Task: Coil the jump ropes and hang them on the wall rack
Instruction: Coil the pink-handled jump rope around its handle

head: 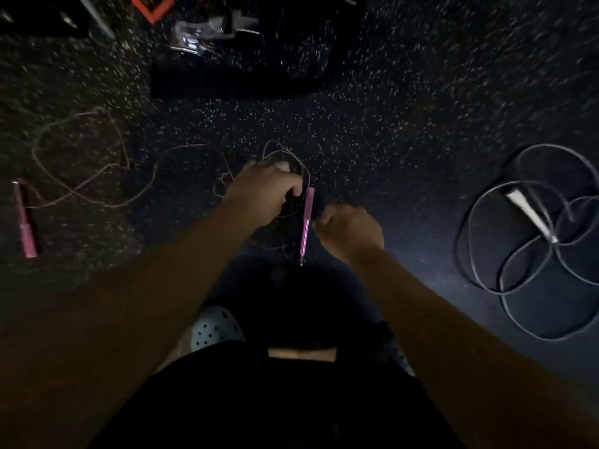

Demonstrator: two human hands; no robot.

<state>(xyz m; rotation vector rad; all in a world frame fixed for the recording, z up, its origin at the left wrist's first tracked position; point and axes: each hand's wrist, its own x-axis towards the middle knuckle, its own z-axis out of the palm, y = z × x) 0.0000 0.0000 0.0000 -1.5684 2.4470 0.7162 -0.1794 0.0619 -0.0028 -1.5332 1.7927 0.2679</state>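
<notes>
A thin pink jump rope (pixel 97 186) sprawls over the dark speckled floor. One of its pink handles (pixel 25 218) lies at the far left. The other pink handle (pixel 307 222) hangs upright between my hands. My left hand (pixel 265 192) grips a small coil of the rope's loops (pixel 285 153). Just right of the hanging handle, my right hand (pixel 351 230) has curled fingers and seems to pinch the rope there. A second, grey jump rope (pixel 518 241) lies in loose loops at the right, with a pale handle (pixel 528 212) in its middle.
A dark mat or bag (pixel 240 76) lies ahead on the floor, with shiny clutter (pixel 201 34) and an orange frame (pixel 152 8) behind it. My knees and a pale perforated shoe (pixel 215 328) are directly below. No wall rack is in sight.
</notes>
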